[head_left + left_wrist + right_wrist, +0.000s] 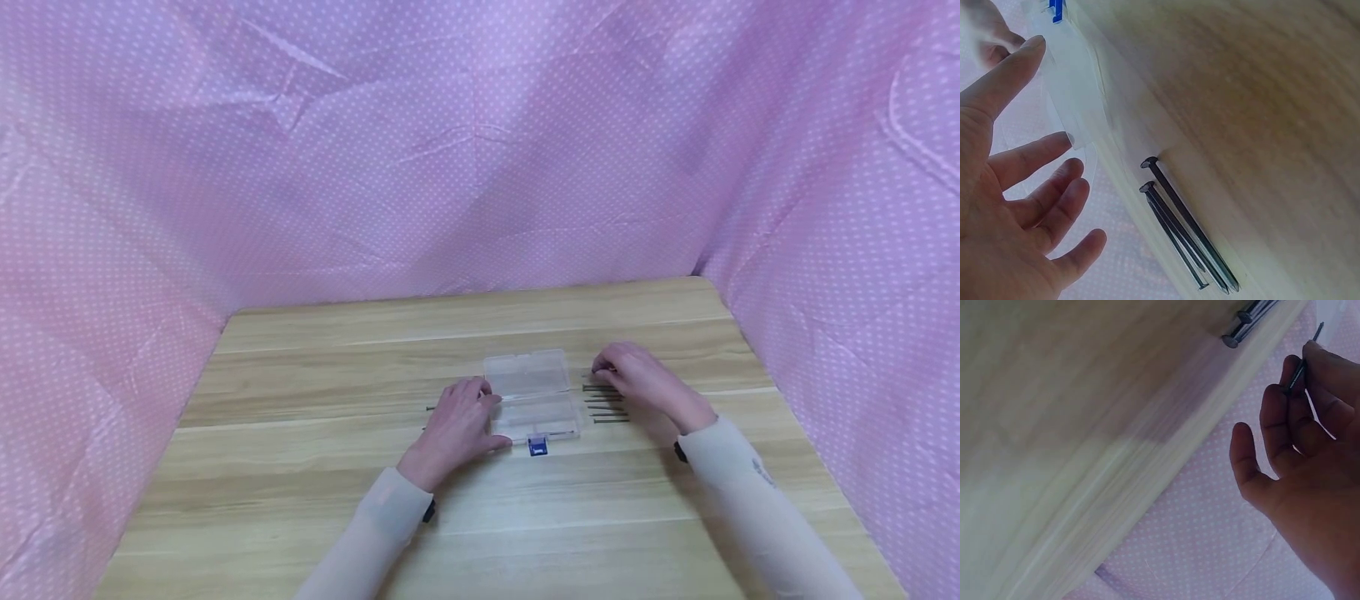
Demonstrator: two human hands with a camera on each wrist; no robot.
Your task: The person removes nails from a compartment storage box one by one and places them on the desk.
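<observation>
A clear plastic case (528, 375) lies opened flat on the table, its blue latch (537, 447) toward the near side. One thin nail (561, 433) lies inside along the front wall. My left hand (456, 421) rests at the case's left side, thumb and forefinger spread and extended along its edge, the other fingers loosely bent. To the right of the case, my right hand (645, 381) pinches a small dark nail (1297, 375) between thumb and fingertips, above a row of several nails (609, 407) on the table.
More nails (1179, 219) of differing thickness lie left of the case, mostly hidden by the left hand in the head view. The wooden table (300, 483) is bordered by pink dotted cloth (480, 167) at the back and sides.
</observation>
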